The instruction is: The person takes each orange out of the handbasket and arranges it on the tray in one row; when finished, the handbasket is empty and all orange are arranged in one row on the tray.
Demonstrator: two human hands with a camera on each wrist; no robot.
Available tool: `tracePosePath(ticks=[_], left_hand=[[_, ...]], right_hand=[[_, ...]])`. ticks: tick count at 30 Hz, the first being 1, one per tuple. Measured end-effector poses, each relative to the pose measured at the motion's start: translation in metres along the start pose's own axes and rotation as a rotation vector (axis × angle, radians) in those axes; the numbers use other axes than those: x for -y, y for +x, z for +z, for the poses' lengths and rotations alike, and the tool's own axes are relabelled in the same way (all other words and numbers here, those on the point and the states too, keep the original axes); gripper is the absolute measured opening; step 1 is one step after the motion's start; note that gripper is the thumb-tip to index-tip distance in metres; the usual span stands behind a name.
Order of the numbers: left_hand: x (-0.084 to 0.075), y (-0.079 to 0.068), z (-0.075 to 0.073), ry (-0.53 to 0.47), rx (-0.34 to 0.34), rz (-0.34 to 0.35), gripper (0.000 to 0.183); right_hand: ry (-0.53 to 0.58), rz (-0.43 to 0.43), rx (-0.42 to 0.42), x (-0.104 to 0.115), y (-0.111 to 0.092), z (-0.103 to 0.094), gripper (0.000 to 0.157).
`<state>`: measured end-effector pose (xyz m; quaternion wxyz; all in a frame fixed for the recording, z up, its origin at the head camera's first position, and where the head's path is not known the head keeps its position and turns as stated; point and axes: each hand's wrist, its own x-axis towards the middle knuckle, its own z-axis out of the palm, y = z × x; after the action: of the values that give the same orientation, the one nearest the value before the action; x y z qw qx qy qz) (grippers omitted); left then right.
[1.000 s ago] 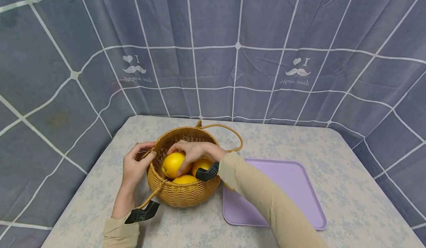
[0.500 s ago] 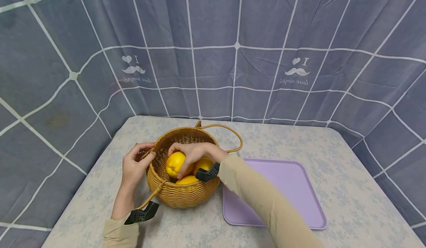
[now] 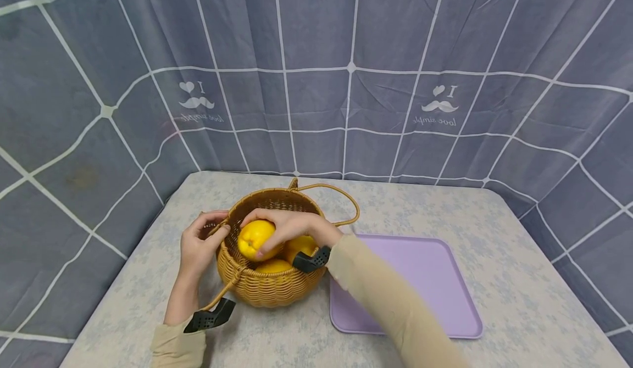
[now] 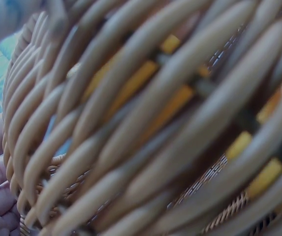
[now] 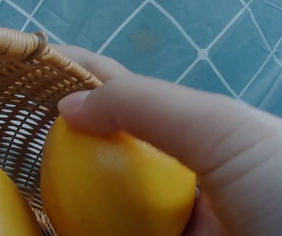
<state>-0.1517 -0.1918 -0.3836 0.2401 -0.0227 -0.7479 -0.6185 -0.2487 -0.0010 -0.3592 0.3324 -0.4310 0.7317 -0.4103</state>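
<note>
A round wicker basket point(image 3: 269, 291) stands on the table, with several smooth yellow fruits inside. My right hand point(image 3: 284, 228) reaches into it and grips one yellow fruit point(image 3: 254, 239), which has a small dimpled end. In the right wrist view the thumb point(image 5: 131, 105) lies across this fruit's top, while another yellow fruit point(image 5: 5, 204) sits beside it. My left hand point(image 3: 198, 247) holds the basket's left rim between thumb and fingers. The left wrist view is mostly filled by the basket weave point(image 4: 145, 113), yellow showing through the gaps. Two more fruits point(image 3: 274, 266) are partly covered under my right hand.
A flat lilac tray point(image 3: 420, 269) lies right of the basket, partly covered by the right sleeve point(image 3: 386, 296). One thin basket handle point(image 3: 353, 203) sticks out to the right; another point(image 3: 222, 294) hangs at the front left. A grey checked curtain point(image 3: 316, 104) stands behind the table.
The gripped fruit shifts slightly right, then back left and a little up with my right hand. My left hand stays on the rim. A bit of yellow near the right cuff no longer shows.
</note>
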Motion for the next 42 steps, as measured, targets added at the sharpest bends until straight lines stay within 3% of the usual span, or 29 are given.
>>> tracePosePath(ticks=[10, 28, 34, 42], left_hand=[[0.000, 0.000, 0.000, 0.010, -0.008, -0.039, 0.022], [0.001, 0.000, -0.001, 0.016, 0.000, -0.014, 0.022], [0.001, 0.000, 0.000, 0.018, 0.000, -0.013, 0.022], [0.001, 0.000, 0.000, 0.026, -0.002, -0.012, 0.023]], right_hand=[[0.002, -0.123, -0.226, 0.005, -0.021, 0.002, 0.062], [0.059, -0.146, -0.576, 0.014, -0.077, 0.013, 0.064], [0.063, -0.173, -0.727, 0.007, -0.099, 0.018, 0.062], [0.101, -0.241, -0.832, -0.004, -0.129, 0.018, 0.061]])
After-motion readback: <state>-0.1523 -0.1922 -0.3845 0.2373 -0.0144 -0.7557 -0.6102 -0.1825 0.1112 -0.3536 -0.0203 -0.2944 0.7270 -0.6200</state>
